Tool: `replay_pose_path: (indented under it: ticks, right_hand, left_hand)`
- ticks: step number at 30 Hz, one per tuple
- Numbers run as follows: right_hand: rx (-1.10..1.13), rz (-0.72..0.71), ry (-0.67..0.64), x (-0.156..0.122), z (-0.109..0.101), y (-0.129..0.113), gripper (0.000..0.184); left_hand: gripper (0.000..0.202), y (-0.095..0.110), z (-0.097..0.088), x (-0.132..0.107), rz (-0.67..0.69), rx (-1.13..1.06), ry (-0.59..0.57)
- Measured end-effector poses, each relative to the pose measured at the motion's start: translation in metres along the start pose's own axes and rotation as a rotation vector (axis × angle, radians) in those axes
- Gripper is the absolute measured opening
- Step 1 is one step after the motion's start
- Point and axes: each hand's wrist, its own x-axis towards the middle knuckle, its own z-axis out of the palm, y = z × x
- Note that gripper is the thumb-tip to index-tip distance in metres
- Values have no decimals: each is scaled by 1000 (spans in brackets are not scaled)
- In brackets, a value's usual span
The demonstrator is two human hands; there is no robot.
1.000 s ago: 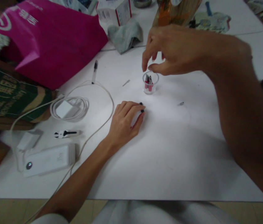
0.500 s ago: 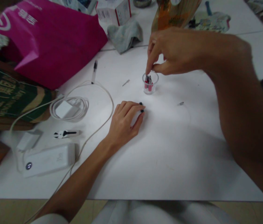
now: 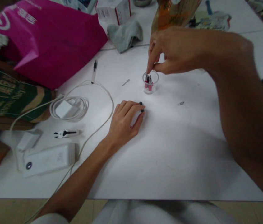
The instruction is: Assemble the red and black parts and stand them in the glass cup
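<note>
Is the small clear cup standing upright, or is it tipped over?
Upright: the small clear cup stands on its base on the white sheet, rim facing up, with red-and-black pieces inside.

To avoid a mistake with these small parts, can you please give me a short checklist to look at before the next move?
1. Clear cup stands upright on the white sheet: ok.
2. Pink and black pieces are inside the cup: ok.
3. Right hand has its fingers at the cup's mouth: ok.
4. Right fingers hold a piece: cannot tell.
5. Left hand has the small black piece at its fingertips: ok, but a firm grip: cannot tell.
6. White cable lies apart from the cup: ok.
</note>
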Motion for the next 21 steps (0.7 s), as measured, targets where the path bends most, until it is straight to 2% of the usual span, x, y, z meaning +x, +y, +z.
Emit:
replay_pose_path:
  ticks: [8,17,21]
  right_hand:
    - [19,-13,-2,1,0,0,42]
    - [6,50,11,-1,1,-2,43]
    - [1,-21,38,1,3,2,42]
  left_hand:
    - [19,1,-1,1,9,-14,12]
    - [19,1,-1,2,16,-14,13]
    - [19,1,-1,2,24,-16,17]
